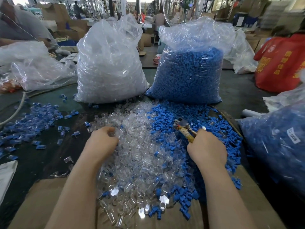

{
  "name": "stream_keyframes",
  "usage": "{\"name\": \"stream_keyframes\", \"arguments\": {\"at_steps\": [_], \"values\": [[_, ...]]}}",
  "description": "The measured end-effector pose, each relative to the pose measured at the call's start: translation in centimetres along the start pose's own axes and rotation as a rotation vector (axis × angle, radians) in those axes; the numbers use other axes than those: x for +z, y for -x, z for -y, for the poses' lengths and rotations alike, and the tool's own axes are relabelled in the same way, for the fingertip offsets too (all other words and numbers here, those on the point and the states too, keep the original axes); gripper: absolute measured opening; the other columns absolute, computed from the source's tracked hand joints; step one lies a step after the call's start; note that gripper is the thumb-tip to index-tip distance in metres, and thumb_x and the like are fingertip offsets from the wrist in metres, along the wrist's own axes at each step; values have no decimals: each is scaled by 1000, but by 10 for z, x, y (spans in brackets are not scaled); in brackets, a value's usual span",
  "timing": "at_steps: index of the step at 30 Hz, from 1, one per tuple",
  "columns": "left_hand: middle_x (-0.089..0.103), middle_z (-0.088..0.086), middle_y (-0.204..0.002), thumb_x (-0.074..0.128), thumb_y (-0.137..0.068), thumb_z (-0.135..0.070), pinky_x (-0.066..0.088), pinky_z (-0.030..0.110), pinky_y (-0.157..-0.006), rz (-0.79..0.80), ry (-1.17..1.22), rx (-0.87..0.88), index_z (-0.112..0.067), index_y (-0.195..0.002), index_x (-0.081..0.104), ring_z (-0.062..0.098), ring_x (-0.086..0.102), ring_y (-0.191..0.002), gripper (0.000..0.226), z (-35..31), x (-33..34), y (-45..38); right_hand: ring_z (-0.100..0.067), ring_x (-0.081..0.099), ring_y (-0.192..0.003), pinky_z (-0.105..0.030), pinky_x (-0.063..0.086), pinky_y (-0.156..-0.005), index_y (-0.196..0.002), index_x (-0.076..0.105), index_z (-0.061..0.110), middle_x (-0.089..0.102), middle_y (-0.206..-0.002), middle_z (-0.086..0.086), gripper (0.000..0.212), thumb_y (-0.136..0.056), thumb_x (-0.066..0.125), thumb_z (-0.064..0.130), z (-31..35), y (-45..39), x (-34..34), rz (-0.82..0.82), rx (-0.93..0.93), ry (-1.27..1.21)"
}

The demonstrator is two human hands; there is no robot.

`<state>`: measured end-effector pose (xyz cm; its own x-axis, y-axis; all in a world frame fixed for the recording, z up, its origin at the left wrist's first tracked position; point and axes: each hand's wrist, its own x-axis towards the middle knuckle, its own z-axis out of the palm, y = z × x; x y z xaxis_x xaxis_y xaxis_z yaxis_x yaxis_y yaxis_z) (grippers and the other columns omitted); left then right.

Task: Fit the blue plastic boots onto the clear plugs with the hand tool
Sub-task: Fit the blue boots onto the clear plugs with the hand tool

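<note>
Head view, 1 frame. Left hand (pixel 102 142) lies on the left part of the loose heap of clear plugs (pixel 138 156), fingers curled down into the plugs; whether it has pinched 1 cannot be told, since the fingertips are buried and blurred. Right hand (pixel 207 148) grips the hand tool (pixel 184 128) by its tape-wrapped handles, fingers closed round them, metal head pointing far-left over the loose blue boots (pixel 189 116). Tool jaws too small to tell whether they hold a boot.

Heaps touch: clear plugs centre, blue boots just to the right, some mixed along the seam and at the near edge. Both rest on a sheet of brown cardboard (pixel 41 204) on a dark table (pixel 239 93).

Far side: 2 upright plastic sacks side by side, sack of clear plugs (pixel 109 66) left, sack of blue boots (pixel 189 71) right. Left of the heaps, scattered assembled pieces (pixel 36 116), clear with blue. Right edge: another bag of blue parts (pixel 277 141), and a red bag (pixel 280 63) further off.
</note>
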<state>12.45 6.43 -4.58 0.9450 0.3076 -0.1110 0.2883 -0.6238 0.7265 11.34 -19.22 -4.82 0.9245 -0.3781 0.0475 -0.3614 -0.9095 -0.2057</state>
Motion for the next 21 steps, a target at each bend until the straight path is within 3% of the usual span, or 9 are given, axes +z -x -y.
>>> {"name": "stream_keyframes", "arguments": {"at_steps": [2,4,8,13,16,19,21], "values": [[66,3,-112,60,-92,-19,46,26,-68,-22,-196,62,-22,-137,54,17,58,-76,46,2,2,0,-25,51,-71,-32,37,-59,-104,52,20,59,-95,-3,20,-89,60,31,0,0,1,-4,-26,8],[67,4,-119,64,-90,-20,44,26,-74,-64,-232,90,-24,-134,57,13,56,-80,45,1,1,1,-24,51,-71,-31,35,-57,-100,51,22,57,-92,-1,17,-89,60,31,1,0,1,-2,-47,5],[70,-2,-96,74,-85,-14,41,18,-59,-129,-63,46,-19,-106,74,3,58,-74,22,2,-2,3,-17,44,-59,-30,29,-50,-88,48,23,50,-75,3,13,-87,60,26,2,0,1,-42,-34,-31],[71,-8,-80,77,-82,-14,52,26,-65,-140,168,29,-28,-80,73,12,67,-76,15,-3,-8,8,-14,40,-56,-28,25,-47,-77,46,23,48,-68,3,17,-87,60,19,1,-1,-1,-142,-38,-162],[74,-5,-71,76,-83,-15,60,33,-70,-137,356,64,-26,-81,75,15,71,-73,11,-9,-7,10,-14,44,-59,-27,26,-47,-74,46,23,51,-68,3,19,-87,59,19,2,-3,-1,-141,-72,-303],[74,-5,-70,77,-81,-8,52,14,-57,-57,500,110,-21,-88,75,2,67,-62,15,-18,-3,14,-10,45,-62,-30,33,-56,-82,51,28,52,-71,11,14,-89,62,23,5,-3,-2,-140,-133,-469],[74,-1,-79,79,-76,-1,50,10,-56,38,545,128,-18,-94,74,1,67,-64,25,-24,0,17,-11,49,-66,-31,36,-61,-84,53,30,57,-76,11,12,-91,63,26,7,-2,-2,-154,-178,-559]]}}
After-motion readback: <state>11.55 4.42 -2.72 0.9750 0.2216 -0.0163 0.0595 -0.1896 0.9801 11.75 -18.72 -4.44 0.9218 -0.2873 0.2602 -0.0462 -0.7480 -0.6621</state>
